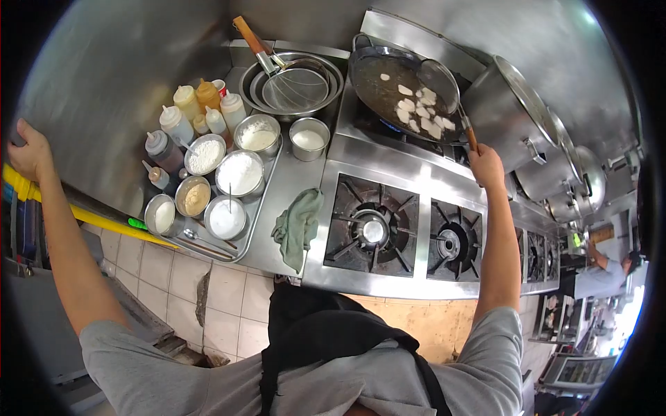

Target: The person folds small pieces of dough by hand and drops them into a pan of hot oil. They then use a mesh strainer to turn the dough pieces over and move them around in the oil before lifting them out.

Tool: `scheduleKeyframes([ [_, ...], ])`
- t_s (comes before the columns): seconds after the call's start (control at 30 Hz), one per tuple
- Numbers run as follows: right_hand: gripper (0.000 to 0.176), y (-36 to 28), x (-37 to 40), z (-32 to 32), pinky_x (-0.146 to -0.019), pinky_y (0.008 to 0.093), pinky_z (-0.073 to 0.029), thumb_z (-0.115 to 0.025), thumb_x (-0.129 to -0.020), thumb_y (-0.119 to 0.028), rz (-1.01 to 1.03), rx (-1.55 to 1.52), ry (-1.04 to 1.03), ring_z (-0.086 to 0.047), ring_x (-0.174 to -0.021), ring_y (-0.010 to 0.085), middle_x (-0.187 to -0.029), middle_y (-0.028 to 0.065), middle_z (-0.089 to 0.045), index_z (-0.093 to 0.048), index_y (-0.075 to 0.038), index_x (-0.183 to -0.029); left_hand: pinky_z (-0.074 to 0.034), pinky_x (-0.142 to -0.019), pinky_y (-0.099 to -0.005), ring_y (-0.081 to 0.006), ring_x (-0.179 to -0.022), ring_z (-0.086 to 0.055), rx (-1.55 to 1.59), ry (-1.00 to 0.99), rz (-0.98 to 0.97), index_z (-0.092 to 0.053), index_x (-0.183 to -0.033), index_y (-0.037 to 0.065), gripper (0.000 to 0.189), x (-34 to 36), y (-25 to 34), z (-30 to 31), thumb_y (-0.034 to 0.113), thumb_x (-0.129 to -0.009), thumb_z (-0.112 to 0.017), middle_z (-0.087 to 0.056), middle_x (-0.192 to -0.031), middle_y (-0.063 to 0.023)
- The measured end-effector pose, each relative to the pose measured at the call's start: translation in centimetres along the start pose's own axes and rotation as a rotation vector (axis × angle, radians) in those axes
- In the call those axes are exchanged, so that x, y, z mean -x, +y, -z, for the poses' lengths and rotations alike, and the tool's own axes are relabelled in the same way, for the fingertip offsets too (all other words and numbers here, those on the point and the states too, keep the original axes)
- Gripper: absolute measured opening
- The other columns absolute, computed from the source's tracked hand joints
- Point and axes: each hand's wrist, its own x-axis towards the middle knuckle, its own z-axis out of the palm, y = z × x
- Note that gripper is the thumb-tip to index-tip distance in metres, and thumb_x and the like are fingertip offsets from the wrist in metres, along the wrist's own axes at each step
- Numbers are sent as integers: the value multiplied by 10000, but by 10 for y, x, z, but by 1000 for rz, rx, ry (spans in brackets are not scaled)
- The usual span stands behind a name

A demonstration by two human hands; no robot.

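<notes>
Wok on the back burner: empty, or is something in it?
Not empty. The wok holds dark liquid with pale pieces floating; the right hand holds a skimmer over it.

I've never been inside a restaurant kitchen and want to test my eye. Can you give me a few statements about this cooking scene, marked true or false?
1. The right hand grips the wooden handle of a skimmer that reaches into the wok. True.
2. The wok holds green vegetables. False: pale white pieces lie in dark liquid.
3. A green cloth lies on the counter, left of the burners. True.
4. The left hand holds a squeeze bottle. False: it rests on the steel wall at the far left, well apart from the squeeze bottles.
</notes>
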Motion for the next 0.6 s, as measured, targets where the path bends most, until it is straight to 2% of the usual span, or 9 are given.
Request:
scheduleKeyframes([
  [0.03,288,-6,3,5,-712,452,-504,-525,-863,-255,-68,-91,-101,-659,-714,348,-799,191,-669,-650,-30,-992,-462,-945,-472,-431,-1131,-593,4,-1,-1,-491,-1360,-29,984,-2,-3,-4,793,-835,-350,-642,-1144,-292],
  [0.07,279,-10,5,8,-655,434,-507,-529,-855,-244,-135,-182,-201,-650,-609,318,-729,176,-654,-645,-14,-963,-462,-948,-472,-434,-1119,-598,-102,-100,109,-551,-1281,-56,975,-6,-12,-12,788,-844,-335,-645,-1136,-294],
  [0.1,279,-12,7,9,-655,434,-507,-529,-855,-244,-139,-183,-200,-650,-609,318,-729,176,-654,-645,-14,-963,-461,-951,-472,-436,-1107,-603,-209,-200,220,-612,-1202,-83,980,-9,-20,-19,784,-853,-319,-647,-1128,-295],
  [0.17,242,-15,13,11,-498,389,-470,-533,-854,-214,-125,-329,-249,-569,-438,229,-614,118,-591,-633,-8,-931,-464,-948,-472,-436,-1092,-610,-251,-235,209,-649,-1127,-85,964,-14,-35,-31,777,-862,-310,-653,-1111,-296],
  [0.2,242,-19,16,14,-498,389,-470,-533,-854,-214,-128,-330,-248,-569,-438,229,-614,118,-591,-633,-8,-931,-467,-946,-473,-436,-1077,-617,-297,-267,198,-687,-1051,-88,958,-16,-42,-36,771,-871,-301,-658,-1093,-297],
  [0.27,218,-28,23,23,-393,346,-404,-539,-864,-197,-169,-435,-320,-519,-389,178,-588,76,-559,-630,-8,-923,-471,-941,-473,-434,-1066,-622,-287,-242,171,-690,-1041,-89,960,-15,-42,-37,770,-873,-296,-662,-1077,-297],
  [0.37,213,-26,26,26,-338,321,-348,-542,-875,-189,-175,-541,-394,-485,-358,156,-578,54,-547,-631,-3,-927,-474,-938,-470,-428,-1055,-629,-268,-212,150,-693,-1035,-89,966,-14,-45,-39,774,-873,-288,-667,-1064,-295],
  [0.53,209,-27,36,36,-325,321,-336,-552,-873,-177,-140,-581,-430,-461,-339,145,-579,54,-544,-632,5,-938,-475,-941,-455,-416,-1042,-637,-322,-196,134,-696,-1040,-80,970,-17,-48,-43,779,-872,-278,-673,-1064,-280],
  [0.6,207,-30,41,42,-324,320,-336,-554,-873,-176,-133,-603,-429,-456,-336,140,-579,53,-545,-635,3,-938,-471,-949,-450,-411,-1041,-638,-327,-256,223,-698,-1044,-75,968,-14,-39,-38,780,-872,-279,-675,-1073,-269],
])
